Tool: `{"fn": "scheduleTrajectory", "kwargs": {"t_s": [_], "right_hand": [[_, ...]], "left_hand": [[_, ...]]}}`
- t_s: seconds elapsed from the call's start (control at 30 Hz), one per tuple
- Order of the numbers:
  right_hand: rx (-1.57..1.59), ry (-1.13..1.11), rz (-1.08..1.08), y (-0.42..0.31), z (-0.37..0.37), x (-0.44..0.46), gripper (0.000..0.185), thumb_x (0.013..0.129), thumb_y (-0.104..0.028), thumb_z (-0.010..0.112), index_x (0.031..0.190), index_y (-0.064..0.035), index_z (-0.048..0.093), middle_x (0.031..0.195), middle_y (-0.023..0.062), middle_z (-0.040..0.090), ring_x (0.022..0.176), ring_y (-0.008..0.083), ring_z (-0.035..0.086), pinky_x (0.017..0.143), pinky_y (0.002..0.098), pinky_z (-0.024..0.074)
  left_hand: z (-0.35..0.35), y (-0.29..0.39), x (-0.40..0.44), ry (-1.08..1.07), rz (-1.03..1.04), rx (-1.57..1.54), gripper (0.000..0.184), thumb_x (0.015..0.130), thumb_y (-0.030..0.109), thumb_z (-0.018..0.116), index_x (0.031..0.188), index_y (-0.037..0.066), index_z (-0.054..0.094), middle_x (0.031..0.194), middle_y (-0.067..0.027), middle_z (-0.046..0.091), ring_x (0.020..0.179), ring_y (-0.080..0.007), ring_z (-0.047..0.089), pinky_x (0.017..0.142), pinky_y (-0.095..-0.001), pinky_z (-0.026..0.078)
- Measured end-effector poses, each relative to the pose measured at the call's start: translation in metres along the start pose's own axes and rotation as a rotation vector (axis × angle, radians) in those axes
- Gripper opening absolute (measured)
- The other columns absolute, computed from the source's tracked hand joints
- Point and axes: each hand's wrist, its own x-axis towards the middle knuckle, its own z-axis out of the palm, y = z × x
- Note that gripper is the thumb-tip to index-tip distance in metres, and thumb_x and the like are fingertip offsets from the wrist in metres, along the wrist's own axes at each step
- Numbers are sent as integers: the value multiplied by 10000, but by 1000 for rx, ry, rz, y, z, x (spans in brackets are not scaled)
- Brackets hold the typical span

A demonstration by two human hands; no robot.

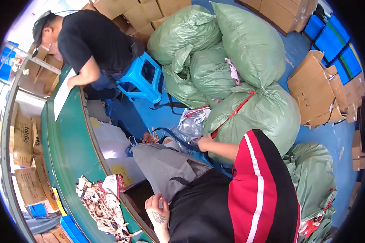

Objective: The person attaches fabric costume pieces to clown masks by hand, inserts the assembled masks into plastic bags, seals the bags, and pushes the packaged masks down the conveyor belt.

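Observation:
My right hand [205,143] reaches down beside a large green sack [255,121] tied with a red strip [242,105]. Its fingers look closed, but what they grip is too small to make out. A dark strap and a clear plastic bag [188,126] lie close by it. At the bench edge, my left hand [157,208] hangs with loosely bent fingers apart and nothing in them. Left of it, a heap of tangled pinkish-beige fabric strips [103,208] rests on the green bench [71,152], with a white and red cloth piece [113,184] at its edge.
A co-worker [89,44] sits on a blue stool [144,79] at the far bench end, one hand on a white sheet [63,97]. Several stuffed green sacks [186,34] crowd the blue floor. Cardboard boxes [316,89] stand right; a metal rack [10,121] stands left.

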Motion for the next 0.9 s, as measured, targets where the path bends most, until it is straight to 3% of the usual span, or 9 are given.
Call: {"fn": "scheduleTrajectory", "kwargs": {"t_s": [0.23,0.37,0.43,0.47,0.5,0.57,0.67,0.77,0.9], "right_hand": [[-281,307,315,128,9,-47,432,925,-294,472,1318,-146,575,1484,151,420,1418,353,307,1142,633,118],[-252,280,467,217,28,-102,397,879,-306,490,1204,-155,660,1378,137,539,1304,369,448,1049,642,268],[-344,-178,230,275,58,-78,358,832,-296,512,1078,-139,719,1179,146,660,1134,368,579,979,577,372],[-402,-12,172,289,75,-80,332,807,-288,521,995,-122,737,1026,154,701,1018,357,638,927,505,450],[-425,51,110,291,78,-86,338,808,-281,512,1011,-124,731,1062,160,692,1009,353,644,892,488,478],[-254,58,161,282,70,-77,359,795,-234,532,1080,-91,696,1074,202,674,1043,365,631,899,484,485],[-175,23,40,309,97,-18,319,857,-201,506,1063,-20,670,1057,245,666,1001,388,644,891,504,492],[-103,-13,47,271,68,19,321,858,-198,504,1069,-22,670,1063,242,666,1003,387,644,892,502,492],[-44,-29,84,248,43,31,323,860,-195,501,1077,-24,670,1069,238,666,1005,384,643,894,500,492]], "left_hand": [[-4,4,-4,-11,-9,-24,167,778,70,654,940,29,643,852,-121,645,832,-320,613,842,-422,453],[-4,2,-2,-42,6,-60,191,782,75,664,967,31,641,878,-129,651,850,-334,615,864,-424,463],[-8,9,5,-10,10,-169,211,787,47,662,996,28,643,906,-134,662,879,-334,633,842,-416,485],[-14,17,9,-37,-71,-335,237,793,23,672,1028,23,646,960,-146,675,928,-324,654,845,-388,507],[-28,29,15,-56,-90,-509,314,804,45,675,1114,34,631,1062,-135,684,972,-313,653,874,-394,501],[-63,50,43,-159,183,-964,450,801,14,678,1230,-56,560,1184,-192,644,1104,-325,618,981,-404,458],[-86,88,82,-402,861,-1689,676,1010,385,473,1473,-65,274,1515,-191,348,1397,-286,346,1125,-410,283],[-105,117,97,-361,1077,-1501,607,975,354,499,1400,-51,343,1439,-179,402,1336,-281,392,1107,-411,306],[-111,135,103,-318,1000,-1189,518,928,314,532,1302,-31,434,1338,-163,475,1255,-275,454,1082,-411,336]]}}
